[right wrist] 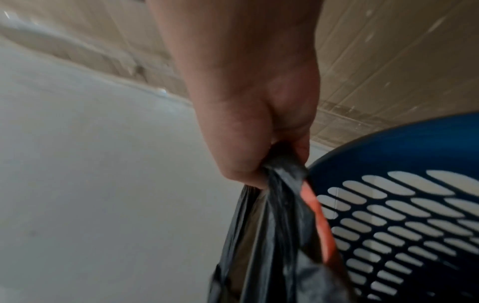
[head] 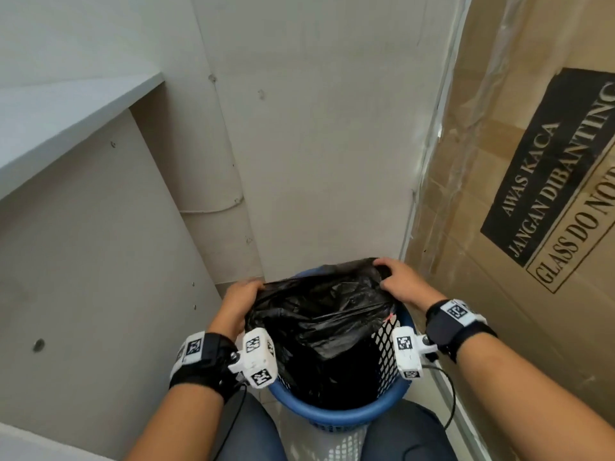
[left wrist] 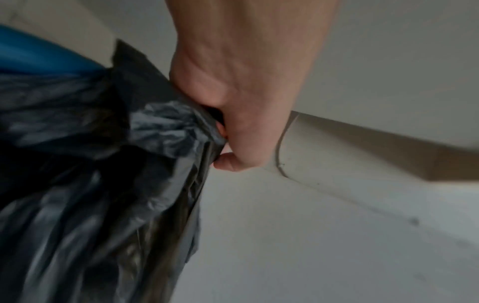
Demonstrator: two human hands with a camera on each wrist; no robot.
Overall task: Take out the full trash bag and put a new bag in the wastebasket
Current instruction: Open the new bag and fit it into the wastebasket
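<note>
A black trash bag sits in a blue mesh wastebasket between my knees, its mouth stretched wide above the rim. My left hand grips the bag's left edge, fingers curled round a bunch of black plastic. My right hand grips the far right edge; the right wrist view shows the gathered bag in that fist, with an orange strip beside the wastebasket's blue slotted wall. What the bag contains is hidden by its dark folds.
A pale wall stands just behind the basket. A large cardboard box marked as glass leans close on the right. On the left, a grey desk top and its side panel hem the basket in.
</note>
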